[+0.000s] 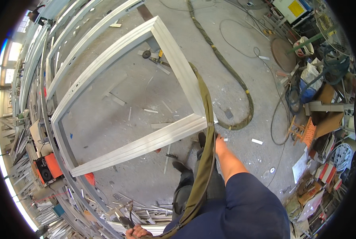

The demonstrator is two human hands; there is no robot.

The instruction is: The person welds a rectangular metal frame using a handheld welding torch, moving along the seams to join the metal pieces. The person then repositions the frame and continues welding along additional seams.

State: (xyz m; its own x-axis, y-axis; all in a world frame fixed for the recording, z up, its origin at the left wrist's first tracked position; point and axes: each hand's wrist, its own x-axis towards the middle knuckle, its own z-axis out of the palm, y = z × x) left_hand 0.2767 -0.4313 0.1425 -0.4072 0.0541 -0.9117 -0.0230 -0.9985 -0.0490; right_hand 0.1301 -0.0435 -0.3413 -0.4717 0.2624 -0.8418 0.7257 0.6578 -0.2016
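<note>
A large pale metal frame [138, 145] with mitred corners spreads out in front of me. Its near right corner lies beside my right hand [219, 142], whose fingers are mostly hidden behind an olive cloth-sleeved hose [205, 161]. Whether that hand grips the hose or the frame's corner cannot be made out. The hose loops over the frame's right side and comes down across my body. At the lower edge my left hand [138, 232] is closed round a dark-handled welding torch [125, 221], held beside the steel rails.
Long metal rails [82, 38] stand at the left, near an orange-and-black machine [48, 168]. More sleeved hose [235, 77] snakes over the concrete floor among scraps and a small wheeled tool [147, 54]. Clutter, a fan [332, 26] and an orange plastic stool [308, 133] line the right.
</note>
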